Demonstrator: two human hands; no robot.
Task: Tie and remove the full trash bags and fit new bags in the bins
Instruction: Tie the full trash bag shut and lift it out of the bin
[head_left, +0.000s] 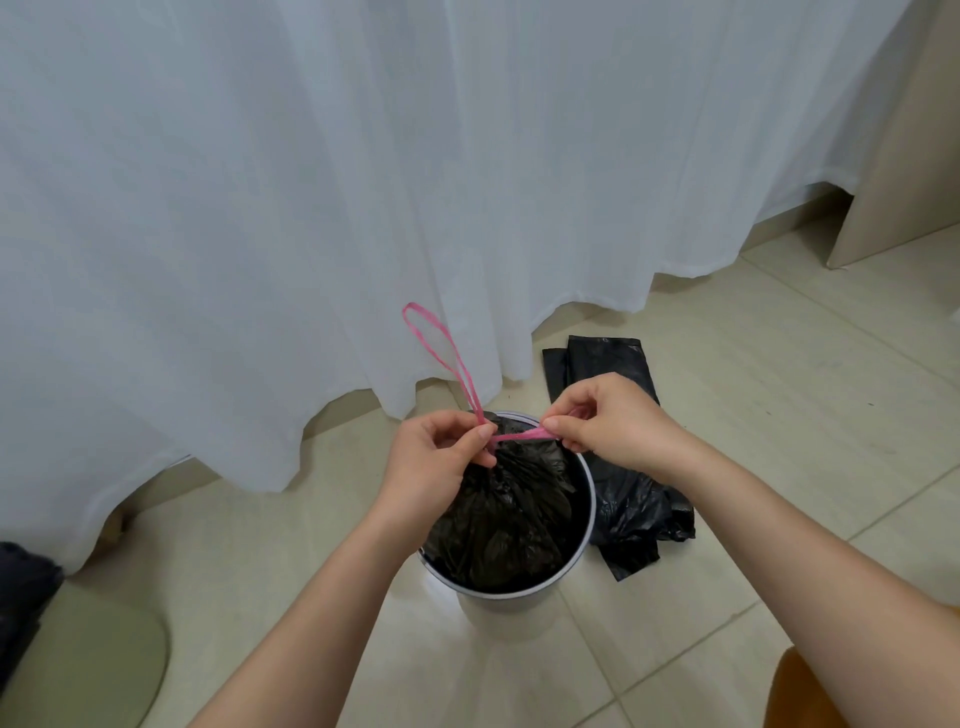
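The left hand (439, 457) pinches the pink drawstring (441, 358) at the gathered neck of the black trash bag (509, 525), which sits inside the white bin (511, 605). The right hand (613, 421) pinches the string's other end. Spare black bags (628, 499) lie on the floor just beside the bin.

Two hands: left hand (434, 460), right hand (613, 422). One bin (584, 540), one gathered trash bag (511, 514), one pink drawstring (436, 348), one pile of spare black bags (631, 506).

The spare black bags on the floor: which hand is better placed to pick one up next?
Probably the right hand: the spare bags lie right of the bin, just beneath it. The left hand pinches the pink drawstring on the far side.
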